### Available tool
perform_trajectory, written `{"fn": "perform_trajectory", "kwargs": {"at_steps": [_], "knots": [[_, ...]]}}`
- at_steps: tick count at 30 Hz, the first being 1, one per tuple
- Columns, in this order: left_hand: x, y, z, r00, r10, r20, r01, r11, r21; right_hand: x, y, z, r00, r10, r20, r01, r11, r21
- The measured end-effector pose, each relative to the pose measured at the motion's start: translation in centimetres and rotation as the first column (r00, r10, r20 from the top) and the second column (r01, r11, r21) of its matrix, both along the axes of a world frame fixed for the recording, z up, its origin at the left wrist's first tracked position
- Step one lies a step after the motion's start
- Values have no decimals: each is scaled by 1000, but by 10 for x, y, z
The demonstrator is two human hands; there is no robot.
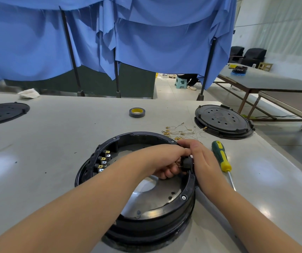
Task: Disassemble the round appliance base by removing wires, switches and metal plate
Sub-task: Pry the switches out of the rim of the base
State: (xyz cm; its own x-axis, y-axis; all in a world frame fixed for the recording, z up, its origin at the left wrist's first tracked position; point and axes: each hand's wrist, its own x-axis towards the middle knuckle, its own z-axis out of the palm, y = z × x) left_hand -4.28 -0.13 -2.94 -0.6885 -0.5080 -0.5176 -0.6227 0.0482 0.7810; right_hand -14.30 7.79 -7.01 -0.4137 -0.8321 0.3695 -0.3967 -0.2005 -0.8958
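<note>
The grey surface (55,143) is carrying the round appliance base (139,212), which is lying open side up directly in front of the person. Inside the base the metal plate (157,194) is still sitting on the bottom, and a row of switches (101,161) is still standing along its left wall. At the right wall of the base, both hands are meeting around one black switch (186,162): the left hand (166,161) is gripping it from inside, the right hand (199,157) is curling over it from outside, probably to push it free. Beyond the base, removed wires (179,131) are lying together. Just right of the base, a screwdriver (221,157) is waiting within reach.
</note>
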Motion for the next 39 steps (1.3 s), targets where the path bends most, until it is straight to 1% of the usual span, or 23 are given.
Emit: {"fn": "perform_trajectory", "kwargs": {"at_steps": [5,8,10,14,17,19,22,27,29,31,33,34,37,39], "knots": [[1,-1,1,999,-29,-24,31,998,57,1,0,0,1000,12,29,-11,1000,-10],[3,-2,3,999,0,-41,4,995,97,1,0,0,1000,13,22,-12,1000,-12],[2,-1,4,999,20,-35,-17,997,80,1,0,0,1000,9,3,-9,1000,-17],[1,1,4,1000,14,-12,-14,1000,-6,1,1,2,1000,14,-23,-14,1000,-4],[1,0,5,1000,18,-17,-18,1000,-5,2,1,3,1000,16,-26,-16,1000,-9],[1,0,5,999,34,-25,-34,999,25,2,1,3,999,17,-28,-17,1000,-15],[2,0,5,995,83,-51,-75,989,131,1,1,1,1000,16,5,-15,1000,-18],[4,-1,8,995,72,-62,-59,979,194,0,0,-2,1000,13,12,-13,1000,-20],[6,-1,9,995,84,-62,-69,974,217,-2,0,-1,1000,18,-7,-18,1000,-17],[7,-2,10,995,81,-65,-65,973,223,-5,0,3,998,59,3,-59,998,7],[8,-2,10,995,78,-70,-60,971,232,-9,2,10,983,136,121,-141,989,34],[9,-3,11,994,78,-76,-58,969,240,-12,3,14,974,171,152,-179,983,44],[10,-2,12,992,75,-99,-45,960,278,-21,9,25,970,219,105,-229,969,93],[11,-2,13,990,92,-108,-50,939,340,-25,12,29,968,225,109,-237,965,113]]}}
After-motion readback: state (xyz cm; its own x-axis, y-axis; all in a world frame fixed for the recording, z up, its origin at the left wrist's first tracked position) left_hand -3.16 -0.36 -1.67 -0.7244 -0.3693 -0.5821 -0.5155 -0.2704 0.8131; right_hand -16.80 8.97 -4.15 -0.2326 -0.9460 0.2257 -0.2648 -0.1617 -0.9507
